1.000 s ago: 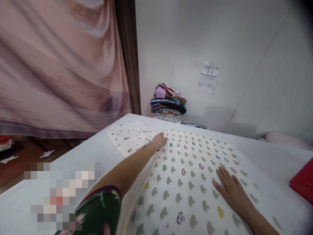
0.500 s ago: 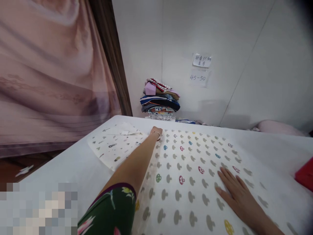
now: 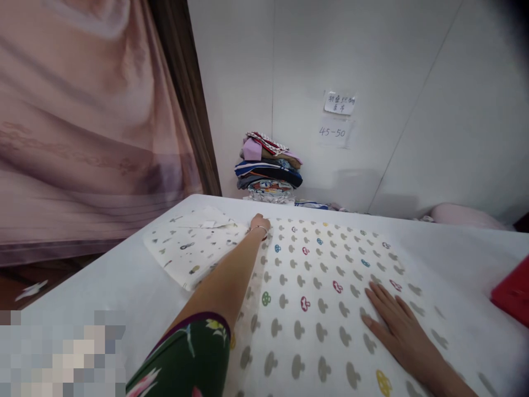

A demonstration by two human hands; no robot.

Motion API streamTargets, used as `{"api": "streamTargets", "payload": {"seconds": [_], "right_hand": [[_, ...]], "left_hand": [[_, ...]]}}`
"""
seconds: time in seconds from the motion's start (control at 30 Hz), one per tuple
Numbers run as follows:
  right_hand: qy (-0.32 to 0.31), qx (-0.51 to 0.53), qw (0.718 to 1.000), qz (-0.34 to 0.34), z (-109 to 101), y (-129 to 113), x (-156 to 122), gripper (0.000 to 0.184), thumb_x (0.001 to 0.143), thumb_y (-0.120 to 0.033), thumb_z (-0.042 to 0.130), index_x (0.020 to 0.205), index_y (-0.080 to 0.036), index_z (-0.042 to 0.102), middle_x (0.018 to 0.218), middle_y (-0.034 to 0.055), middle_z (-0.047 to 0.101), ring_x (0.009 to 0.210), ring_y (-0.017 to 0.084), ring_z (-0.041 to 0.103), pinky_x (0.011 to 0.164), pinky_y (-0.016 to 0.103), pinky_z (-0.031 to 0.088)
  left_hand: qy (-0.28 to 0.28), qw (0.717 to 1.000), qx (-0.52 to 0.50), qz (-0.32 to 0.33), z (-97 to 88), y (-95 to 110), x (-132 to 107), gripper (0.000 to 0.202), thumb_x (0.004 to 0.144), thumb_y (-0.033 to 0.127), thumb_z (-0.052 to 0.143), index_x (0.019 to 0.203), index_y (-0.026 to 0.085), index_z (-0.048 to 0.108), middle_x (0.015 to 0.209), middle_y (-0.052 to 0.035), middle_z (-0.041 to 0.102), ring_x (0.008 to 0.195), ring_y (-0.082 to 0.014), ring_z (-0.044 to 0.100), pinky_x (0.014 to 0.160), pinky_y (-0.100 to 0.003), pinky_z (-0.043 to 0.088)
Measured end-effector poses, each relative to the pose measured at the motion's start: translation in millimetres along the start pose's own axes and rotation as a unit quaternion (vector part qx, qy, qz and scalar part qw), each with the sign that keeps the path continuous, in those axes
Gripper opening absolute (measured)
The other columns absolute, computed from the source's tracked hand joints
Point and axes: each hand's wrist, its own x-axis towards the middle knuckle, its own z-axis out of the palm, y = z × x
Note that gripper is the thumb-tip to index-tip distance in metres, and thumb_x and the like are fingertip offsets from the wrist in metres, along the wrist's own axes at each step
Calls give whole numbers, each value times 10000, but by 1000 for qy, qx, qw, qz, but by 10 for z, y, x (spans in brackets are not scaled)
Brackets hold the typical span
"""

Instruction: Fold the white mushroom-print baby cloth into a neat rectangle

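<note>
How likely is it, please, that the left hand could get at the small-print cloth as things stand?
Probably yes: the small-print cloth lies just left of the left hand, with nothing visible between them; the right hand rests apart, on the mushroom-print cloth.

white table (image 3: 136, 275) | mushroom-print cloth (image 3: 309, 278) spread out | small-print cloth (image 3: 173, 251) to its left | red item (image 3: 514, 292) far right

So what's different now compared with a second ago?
The left hand has edged slightly toward the far side of the table, at the mushroom-print cloth's far left corner; the camera view has shifted a little too. No new hold or release is visible. The right hand stays spread on the cloth, and the fabric pile looks unchanged.
</note>
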Motion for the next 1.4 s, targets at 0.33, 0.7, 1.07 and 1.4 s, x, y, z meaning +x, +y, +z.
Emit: {"api": "streamTargets", "payload": {"seconds": [0.33, 0.7, 1.07, 1.4], "right_hand": [[-34, 24, 999, 18, -270, -212, 32, 603, 866, -578, 309, 1390, -279, 303, 1459, 13, 198, 1342, 252, 172, 1099, 490, 154], [-38, 28, 999, 7, -215, -144, 22, 638, 877, -597, 235, 1420, -263, 209, 1484, 3, 112, 1363, 218, 79, 1111, 448, 99], [-41, 5, 999, 14, -176, -107, 62, 692, 862, -635, 162, 1412, -223, 247, 1484, 35, 162, 1367, 201, 68, 1101, 434, 71], [-29, 14, 999, 30, -171, 174, 6, 641, 871, -599, 174, 1394, -248, 291, 1478, 29, 200, 1360, 251, 110, 1076, 481, 134]], "left_hand": [[-70, 986, 110, 108, 148, 123, -196, 573, 845, 510, 327, 1355, 250, 339, 1465, -54, 251, 1355, -261, 147, 1069, -481, 158], [-66, 969, 131, 198, 235, 7, -444, 712, 811, 649, 226, 1394, 242, 275, 1493, -39, 135, 1371, -248, 72, 1081, -471, 73], [-117, 966, 105, 205, -26, 79, -877, 706, 808, 658, 229, 1384, 255, 296, 1492, -52, 127, 1372, -242, 71, 1076, -451, 111], [-152, 955, 42, 252, -153, -506, -2666, 646, 816, 602, 354, 1372, 275, 321, 1468, -16, 232, 1363, -206, 144, 1103, -376, 98]]}}
